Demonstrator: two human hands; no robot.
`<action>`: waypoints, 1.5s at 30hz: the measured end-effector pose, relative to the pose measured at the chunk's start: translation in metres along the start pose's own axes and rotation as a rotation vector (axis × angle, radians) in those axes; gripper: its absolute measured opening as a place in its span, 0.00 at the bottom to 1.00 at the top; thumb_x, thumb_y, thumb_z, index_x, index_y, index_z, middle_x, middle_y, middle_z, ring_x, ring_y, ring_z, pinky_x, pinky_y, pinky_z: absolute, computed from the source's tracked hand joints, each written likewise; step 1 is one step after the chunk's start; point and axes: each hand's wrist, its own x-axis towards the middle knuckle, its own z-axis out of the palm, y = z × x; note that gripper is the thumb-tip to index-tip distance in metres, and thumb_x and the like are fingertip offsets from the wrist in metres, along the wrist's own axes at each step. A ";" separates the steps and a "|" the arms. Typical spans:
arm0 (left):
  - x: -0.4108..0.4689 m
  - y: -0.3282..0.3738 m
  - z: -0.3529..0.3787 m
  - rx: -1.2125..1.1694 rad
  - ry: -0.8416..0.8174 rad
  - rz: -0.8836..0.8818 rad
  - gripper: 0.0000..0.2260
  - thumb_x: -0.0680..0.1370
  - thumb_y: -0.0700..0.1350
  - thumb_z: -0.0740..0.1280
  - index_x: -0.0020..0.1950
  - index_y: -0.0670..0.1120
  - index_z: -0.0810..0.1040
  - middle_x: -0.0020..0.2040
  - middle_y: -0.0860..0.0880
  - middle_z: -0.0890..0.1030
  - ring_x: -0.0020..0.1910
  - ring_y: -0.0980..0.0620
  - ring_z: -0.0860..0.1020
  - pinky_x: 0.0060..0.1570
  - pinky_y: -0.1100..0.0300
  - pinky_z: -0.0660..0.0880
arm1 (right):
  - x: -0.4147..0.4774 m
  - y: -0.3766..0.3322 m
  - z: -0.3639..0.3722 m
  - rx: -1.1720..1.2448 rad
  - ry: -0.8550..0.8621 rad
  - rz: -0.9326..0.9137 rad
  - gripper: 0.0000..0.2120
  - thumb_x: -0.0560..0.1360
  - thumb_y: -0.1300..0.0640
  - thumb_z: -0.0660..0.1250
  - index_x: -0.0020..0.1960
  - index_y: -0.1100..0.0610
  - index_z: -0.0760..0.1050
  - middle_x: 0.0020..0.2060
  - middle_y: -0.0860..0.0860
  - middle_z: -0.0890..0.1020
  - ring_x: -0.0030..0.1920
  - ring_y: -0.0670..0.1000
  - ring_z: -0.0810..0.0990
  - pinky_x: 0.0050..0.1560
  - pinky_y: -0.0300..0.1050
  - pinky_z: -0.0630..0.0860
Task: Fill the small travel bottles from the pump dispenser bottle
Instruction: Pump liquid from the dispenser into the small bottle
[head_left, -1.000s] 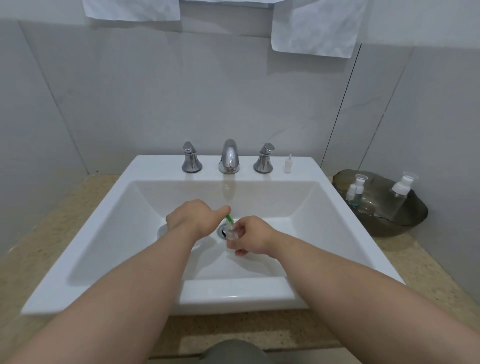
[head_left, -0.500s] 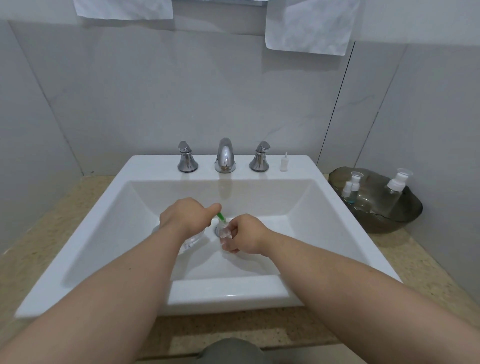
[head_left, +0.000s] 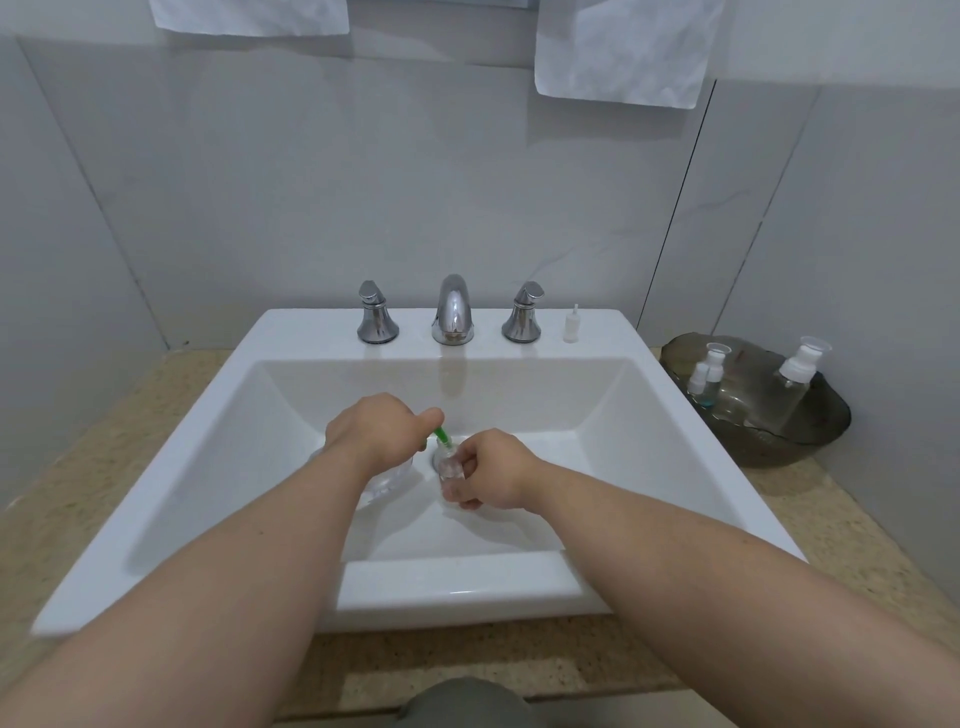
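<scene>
**A:** Head view, entry one: progress?

**B:** Filling under way, judged mid-step. One small travel bottle (head_left: 449, 470), clear, sits under the green spout (head_left: 442, 434). The level inside is too faint to read. A white cap (head_left: 571, 326), probably its own, stands on the deck of the sink (head_left: 467, 587) beside the right tap handle (head_left: 523, 314). Left to do, by my judgement: top this one up, cap it, then see to the dark bowl (head_left: 753, 457). The bowl holds a short bottle (head_left: 704, 384) with a bluish base and a taller clear bottle (head_left: 795, 387). Whether either is full, cannot tell.

**A:** Entry two: hands?

**B:** Left hand (head_left: 382, 431): fingers curled over the head of the pump dispenser bottle (head_left: 387, 480), whose clear body shows below the wrist, low in the sink. Right hand (head_left: 493, 475): fingers and thumb pinching the small travel bottle by its sides.

**A:** Bottle relative to hands?

**B:** Held in the right, just beside the left. Spout tip at its mouth, touching or inside, cannot tell which
</scene>
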 end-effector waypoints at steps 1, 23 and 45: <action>-0.001 0.000 0.000 0.003 -0.001 0.002 0.21 0.77 0.62 0.61 0.36 0.50 0.85 0.39 0.52 0.84 0.41 0.49 0.79 0.43 0.56 0.72 | -0.001 0.000 -0.001 -0.002 -0.004 -0.001 0.11 0.74 0.67 0.74 0.41 0.56 0.75 0.33 0.50 0.78 0.36 0.53 0.81 0.46 0.45 0.83; -0.004 -0.002 0.001 -0.024 0.060 -0.009 0.27 0.77 0.69 0.60 0.38 0.49 0.85 0.37 0.54 0.82 0.40 0.52 0.78 0.42 0.55 0.70 | -0.003 -0.001 -0.005 0.054 0.032 0.000 0.11 0.75 0.65 0.75 0.54 0.60 0.76 0.36 0.49 0.79 0.38 0.56 0.83 0.50 0.49 0.83; -0.007 -0.007 -0.002 -0.037 0.062 0.012 0.29 0.77 0.71 0.59 0.36 0.51 0.84 0.37 0.55 0.81 0.40 0.52 0.78 0.42 0.56 0.70 | 0.002 0.000 -0.002 0.017 0.059 -0.010 0.11 0.74 0.64 0.76 0.53 0.59 0.77 0.37 0.49 0.77 0.35 0.54 0.84 0.44 0.45 0.84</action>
